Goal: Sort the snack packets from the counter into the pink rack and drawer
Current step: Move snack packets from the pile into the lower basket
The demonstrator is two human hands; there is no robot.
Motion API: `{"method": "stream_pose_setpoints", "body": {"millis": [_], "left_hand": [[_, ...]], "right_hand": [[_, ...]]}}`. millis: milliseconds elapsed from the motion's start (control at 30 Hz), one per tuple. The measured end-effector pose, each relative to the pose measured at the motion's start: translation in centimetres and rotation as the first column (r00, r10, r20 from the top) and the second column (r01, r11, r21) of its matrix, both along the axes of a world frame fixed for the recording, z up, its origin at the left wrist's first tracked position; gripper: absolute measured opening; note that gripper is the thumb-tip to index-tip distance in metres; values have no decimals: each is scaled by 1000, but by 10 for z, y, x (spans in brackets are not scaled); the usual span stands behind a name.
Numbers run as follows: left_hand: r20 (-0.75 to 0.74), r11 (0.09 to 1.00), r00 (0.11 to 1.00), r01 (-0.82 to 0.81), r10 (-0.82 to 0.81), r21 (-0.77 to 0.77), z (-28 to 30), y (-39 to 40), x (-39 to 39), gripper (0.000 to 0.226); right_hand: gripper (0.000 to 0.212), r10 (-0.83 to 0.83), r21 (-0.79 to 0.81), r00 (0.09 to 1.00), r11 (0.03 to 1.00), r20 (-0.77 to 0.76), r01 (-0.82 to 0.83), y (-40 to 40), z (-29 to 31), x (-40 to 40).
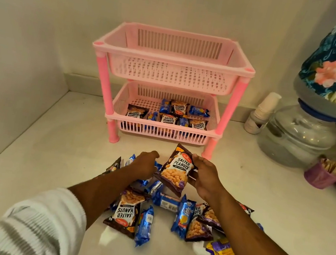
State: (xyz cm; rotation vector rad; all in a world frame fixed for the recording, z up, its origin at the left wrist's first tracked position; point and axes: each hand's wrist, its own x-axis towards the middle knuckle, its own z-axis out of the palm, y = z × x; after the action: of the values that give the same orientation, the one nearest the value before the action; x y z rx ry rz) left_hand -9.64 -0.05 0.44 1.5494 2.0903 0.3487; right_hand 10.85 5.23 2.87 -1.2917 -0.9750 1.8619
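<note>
Head view: right hand (203, 176) pinching a salted peanuts packet (176, 170) by its right edge, packet lifted and tilted above the pile, just in front of the pink rack (173, 58). Left hand (146, 163) curled low over the blue biscuit packets (144, 225) at the pile's far side, fingers bent downward, touching or nearly touching a wrapper; whether anything is actually gripped, impossible to tell. Rack's lower basket (123, 99) already holding a mixed layer of peanut and blue packets toward the right and front; upper basket (229, 86) bare. Many packets left on the white counter (49, 164), among them another peanuts packet (127, 210) lying upside down and a yellow packet (220, 253) near the front right. No drawer in sight. Judged mid-task, at the carry stage for one packet. Next move likely: forward and slightly upward over the lower basket's front rim, under the upper basket, then release. Little headroom between tiers, so a flat, low entry needed. Glass water dispenser (298, 132) and purple cup (322, 177) well off to the right, clear of the path.
</note>
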Motion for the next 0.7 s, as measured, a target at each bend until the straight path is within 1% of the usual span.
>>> {"method": "stream_pose_setpoints", "body": {"millis": [33,100,167,200,233,267,300,333,367,433,500,533,567,633,700], "left_hand": [[42,999,999,-22,21,29,5,2,-3,49],[184,992,981,-82,64,93,15,5,-7,40],[319,976,940,-174,124,133,26,6,-7,32],[404,962,899,-239,167,134,30,7,-7,31],[517,942,828,-317,219,109,34,8,-7,32],[651,917,711,-395,266,57,37,9,-6,33],[763,890,572,-456,300,-8,39,8,-5,34],[831,864,451,-500,325,-67,41,6,-4,34],[867,843,358,-524,347,-121,43,4,-5,35],[909,828,202,-517,365,-218,42,-1,-7,39],[928,850,78,-436,364,-296,42,-4,-9,49],[936,873,40,-375,351,-311,43,-5,-12,55],[945,900,37,-321,324,-296,45,-5,-16,57],[962,939,114,-270,248,-211,47,-5,-26,51],[961,948,184,-279,207,-150,48,-5,-35,54]], "right_hand": [[20,-13,-16,1000,1000,-5,13,1,0,-3],[20,-44,-40,999,998,-6,43,3,-2,-11],[19,-74,-44,997,996,4,74,5,-2,-19],[19,-87,-43,996,995,12,87,6,-2,-24],[20,-95,-43,995,994,13,95,7,-1,-29],[21,-99,-45,995,994,6,99,7,-1,-34],[22,-101,-45,995,994,-5,100,7,1,-40],[23,-99,-38,995,994,-14,98,7,3,-46],[22,-96,-20,995,995,-18,96,7,5,-52],[21,-102,40,995,994,-8,103,8,8,-66],[23,-139,107,990,985,31,135,11,11,-79],[24,-165,140,984,978,69,154,13,12,-85],[23,-189,173,976,970,111,168,14,13,-91],[18,-215,243,960,955,178,168,15,17,-100],[22,-228,269,953,948,200,171,14,21,-108]]}}
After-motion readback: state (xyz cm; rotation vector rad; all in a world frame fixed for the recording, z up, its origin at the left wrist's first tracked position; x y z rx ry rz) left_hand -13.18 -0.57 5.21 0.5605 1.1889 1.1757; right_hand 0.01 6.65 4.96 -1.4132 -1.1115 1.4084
